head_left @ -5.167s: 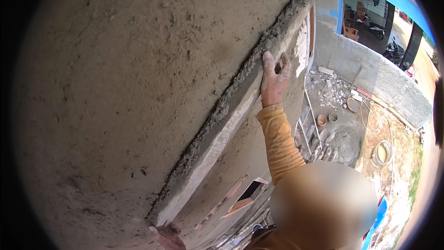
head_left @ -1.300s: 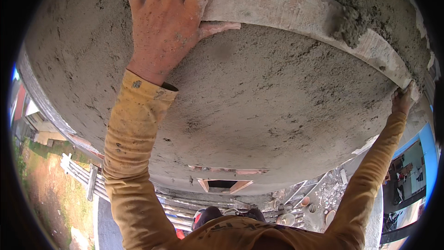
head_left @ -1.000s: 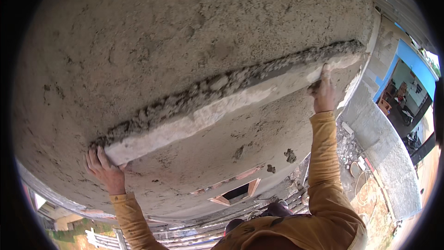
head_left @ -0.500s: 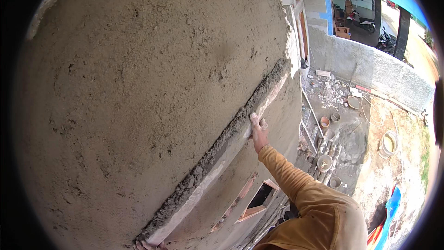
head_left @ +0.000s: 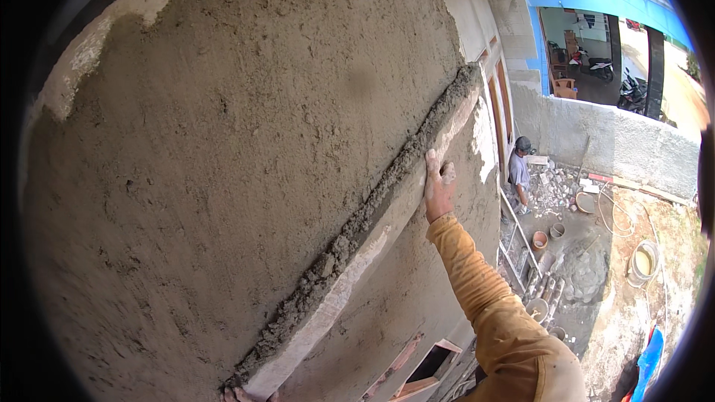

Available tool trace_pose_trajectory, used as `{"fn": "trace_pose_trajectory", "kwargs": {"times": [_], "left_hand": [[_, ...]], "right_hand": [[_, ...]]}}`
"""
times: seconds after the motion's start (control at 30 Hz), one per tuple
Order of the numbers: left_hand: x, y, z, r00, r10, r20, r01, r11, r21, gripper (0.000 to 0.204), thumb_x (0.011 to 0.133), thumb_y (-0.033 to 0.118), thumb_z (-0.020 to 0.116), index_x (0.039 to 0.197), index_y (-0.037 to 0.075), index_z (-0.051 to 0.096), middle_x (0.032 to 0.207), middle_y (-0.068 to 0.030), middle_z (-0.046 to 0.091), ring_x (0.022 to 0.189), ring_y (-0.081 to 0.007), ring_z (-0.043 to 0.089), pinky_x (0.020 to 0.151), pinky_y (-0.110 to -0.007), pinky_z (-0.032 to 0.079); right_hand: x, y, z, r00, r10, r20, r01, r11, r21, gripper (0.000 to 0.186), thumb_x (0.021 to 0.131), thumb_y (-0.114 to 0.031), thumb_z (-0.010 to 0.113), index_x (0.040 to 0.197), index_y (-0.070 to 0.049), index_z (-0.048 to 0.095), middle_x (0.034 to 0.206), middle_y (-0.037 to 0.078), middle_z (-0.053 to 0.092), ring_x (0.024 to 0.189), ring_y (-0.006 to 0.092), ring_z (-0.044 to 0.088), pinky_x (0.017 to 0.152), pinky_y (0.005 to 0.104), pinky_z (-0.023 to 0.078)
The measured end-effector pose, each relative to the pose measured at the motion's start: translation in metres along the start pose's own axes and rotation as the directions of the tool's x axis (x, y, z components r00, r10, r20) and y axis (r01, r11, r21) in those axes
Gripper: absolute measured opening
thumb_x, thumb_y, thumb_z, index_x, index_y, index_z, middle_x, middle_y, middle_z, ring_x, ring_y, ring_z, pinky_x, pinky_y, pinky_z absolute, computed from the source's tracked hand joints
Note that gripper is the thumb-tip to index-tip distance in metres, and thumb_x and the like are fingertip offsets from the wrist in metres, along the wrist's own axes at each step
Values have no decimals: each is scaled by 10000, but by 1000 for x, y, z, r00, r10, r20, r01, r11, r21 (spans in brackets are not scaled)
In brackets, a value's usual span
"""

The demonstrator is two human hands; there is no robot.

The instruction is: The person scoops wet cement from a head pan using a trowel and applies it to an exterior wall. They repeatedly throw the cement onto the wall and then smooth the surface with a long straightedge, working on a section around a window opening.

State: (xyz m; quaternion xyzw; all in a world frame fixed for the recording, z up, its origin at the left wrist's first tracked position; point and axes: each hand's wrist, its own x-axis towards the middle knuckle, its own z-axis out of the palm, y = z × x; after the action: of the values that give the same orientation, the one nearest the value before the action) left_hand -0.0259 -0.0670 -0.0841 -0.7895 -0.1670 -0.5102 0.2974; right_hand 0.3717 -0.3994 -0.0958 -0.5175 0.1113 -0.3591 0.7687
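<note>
A long straightedge [head_left: 337, 305] lies slantwise across a wall of wet grey plaster [head_left: 246, 156], rising from lower left to upper right. Scraped mortar [head_left: 331, 253] sits in a thick ridge along its upper edge. My right hand [head_left: 439, 187] grips the bar past its middle, thumb on its face; part of the grip is hidden behind the bar. At the bottom edge of the view, my left hand [head_left: 237, 393] is closed around the lower end, mostly cut off by the frame.
Far below on the right are a person [head_left: 520, 171], broken rubble, a ladder [head_left: 519, 247], buckets [head_left: 540, 240] and a coiled hose [head_left: 618, 216]. A framed opening [head_left: 430, 368] sits low in the wall. Bare, unplastered wall [head_left: 82, 59] shows at upper left.
The straightedge and both hands have moved up the wall. My view has shifted, showing the plaster's upper border and the person below.
</note>
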Motion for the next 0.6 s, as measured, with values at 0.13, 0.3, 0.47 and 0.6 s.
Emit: {"fn": "trace_pose_trajectory", "kwargs": {"times": [0.13,0.3,0.47,0.6], "left_hand": [[34,18,-19,995,-16,102,26,995,-97,692,661,522,696,1181,104,513,1178,-133,518,1099,-322,480,937,-535,334],[97,71,-14,995,-95,-9,95,995,-37,726,723,579,600,1247,109,424,1213,-122,460,1152,-334,411,967,-527,293],[114,75,-11,984,-175,-45,170,980,-101,787,671,594,640,1267,126,432,1226,-87,446,1181,-304,376,982,-504,258],[83,17,-5,976,-194,-103,186,979,-82,804,667,586,644,1276,107,428,1236,-115,440,1178,-323,370,979,-510,261]], "right_hand": [[26,-57,12,997,-68,31,64,991,119,775,778,-537,589,1079,169,475,1081,285,545,1024,337,537,901,357,392],[116,-143,41,996,-94,0,94,995,-42,873,740,-612,567,1110,173,473,1124,312,526,1091,378,509,929,376,374],[154,-175,66,991,-127,51,132,983,-126,905,734,-652,532,1108,170,473,1143,321,512,1101,399,498,935,398,371],[81,-199,77,970,-187,155,202,975,-91,906,740,-657,527,1116,165,464,1152,326,499,1121,397,482,947,392,364]]}}
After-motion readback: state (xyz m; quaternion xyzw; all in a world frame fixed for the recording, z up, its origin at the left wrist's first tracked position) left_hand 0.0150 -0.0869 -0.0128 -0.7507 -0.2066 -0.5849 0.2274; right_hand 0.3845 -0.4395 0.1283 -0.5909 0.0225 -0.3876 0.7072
